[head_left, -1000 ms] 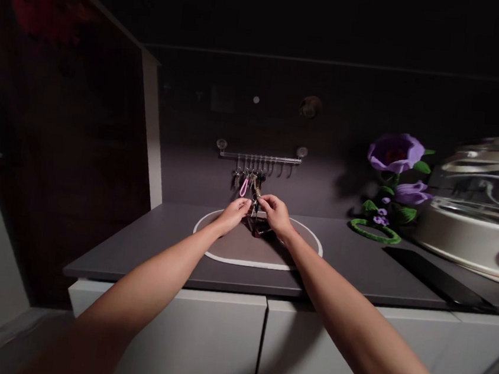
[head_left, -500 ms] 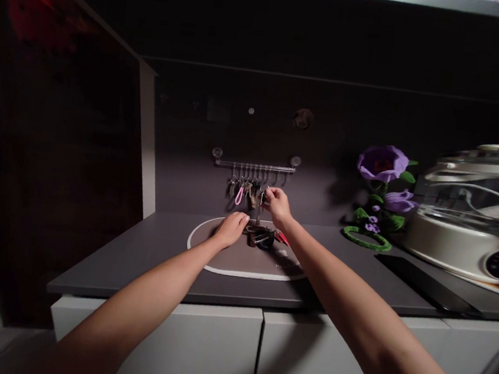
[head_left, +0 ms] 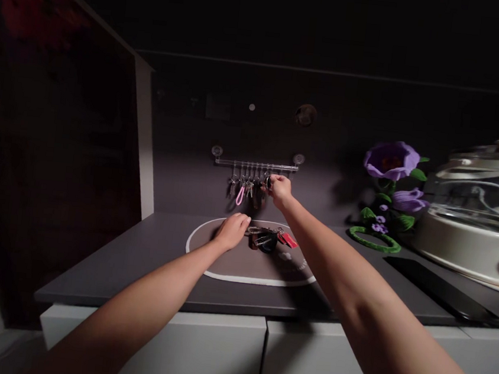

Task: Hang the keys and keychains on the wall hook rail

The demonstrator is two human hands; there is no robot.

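My right hand (head_left: 281, 189) is raised at the clear hook rail (head_left: 256, 165) on the back wall. Pinched in its fingertips is a bunch of keys (head_left: 266, 183), held close beside the hooks and partly hidden by the fingers. Several other key bunches hang to its left, one with a pink strap (head_left: 240, 195). On the brown oval mat (head_left: 223, 267), my left hand (head_left: 233, 230) rests with its fingers extended, left of a small heap of keys and fobs (head_left: 266, 240). A red tag (head_left: 289, 240) lies at the heap's right side.
Purple knitted flowers (head_left: 392, 160) with a green ring base (head_left: 374, 240) stand at the right. Beyond them is a cream appliance (head_left: 466, 242) with a clear cover. A flat black object (head_left: 439, 290) lies before it. White cabinets (head_left: 197, 348) are under the dark counter (head_left: 102, 267).
My right hand has moved up, bringing the keys from below the rail to the level of the hooks. My left hand has stayed on the mat. The view has shifted slightly.
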